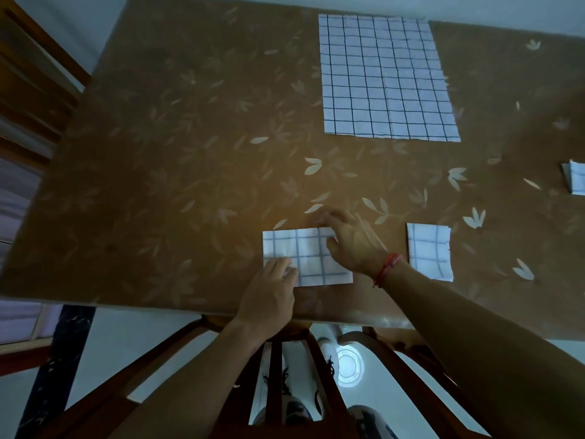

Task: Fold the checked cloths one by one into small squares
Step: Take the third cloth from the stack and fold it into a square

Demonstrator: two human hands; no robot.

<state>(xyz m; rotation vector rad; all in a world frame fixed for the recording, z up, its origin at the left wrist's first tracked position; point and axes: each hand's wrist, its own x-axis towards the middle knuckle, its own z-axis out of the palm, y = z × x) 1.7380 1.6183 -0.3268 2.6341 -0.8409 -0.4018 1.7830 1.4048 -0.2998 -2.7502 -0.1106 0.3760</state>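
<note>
Here we are at the brown leaf-patterned tabletop [190, 153], and the job looks roughly halfway, I'd say. One small folded blue-checked white square [429, 251] lies finished just off to the right. Another folded checked piece [576, 179] pokes in at the right edge, mostly out of sight. Far across the tabletop a large checked cloth [386, 77] lies spread flat and untouched, so that one is left to do. The cloth in hand, a half-folded checked oblong [313, 264], sits near the front edge, wider than the finished square, so by my reckoning at least one more fold is due. Now the grips: the left-hand grip [272, 289] lies on the oblong's near left part, fingers [281, 267] slightly bent and pressing it down, with nothing pinched as far as I can see. The right-hand grip [351, 245] covers the far right corner, thumb on top of the cloth and fingertips reaching over the far edge. It is blurred, so I cannot tell whether it is pinching that corner or only smoothing it.
</note>
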